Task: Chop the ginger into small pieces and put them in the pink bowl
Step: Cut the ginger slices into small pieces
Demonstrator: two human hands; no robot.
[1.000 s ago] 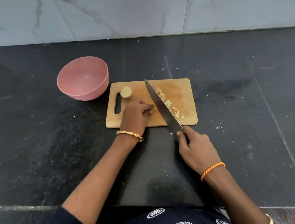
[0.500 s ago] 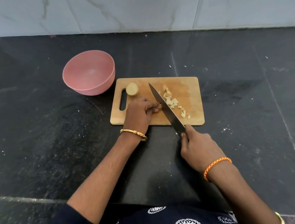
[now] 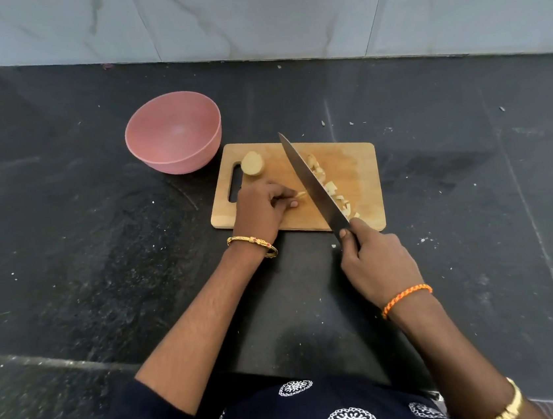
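On the black counter (image 3: 64, 233) sits our wooden board (image 3: 359, 165), and we work on it with both hands. Our left hand (image 3: 261, 207) rests on the left part of the board with its fingers curled, and the fingertips pinch a small bit of ginger (image 3: 301, 194) that pokes out toward the blade. Our right hand (image 3: 377, 260) is just off the near edge of the board, and its fingers wrap tight around the handle of the knife (image 3: 310, 181). We cannot see the handle, because the hand hides it. The long blade slants across the board from the near right to the far left, and its tip is up by the far edge. The blade sits right beside the bit of ginger, but we cannot tell if it touches it. On the right side of the blade we see a row of cut pieces (image 3: 331, 189) lying on the wood. One big chunk (image 3: 253, 168) of ginger lies by itself in the far left corner of the board, next to the handle slot. The pink bowl (image 3: 173, 133) stands on the counter just past that corner, near the board. We see no ginger in it. Little crumbs (image 3: 423, 239) dot the counter. Behind it all stands a pale wall (image 3: 246, 13).
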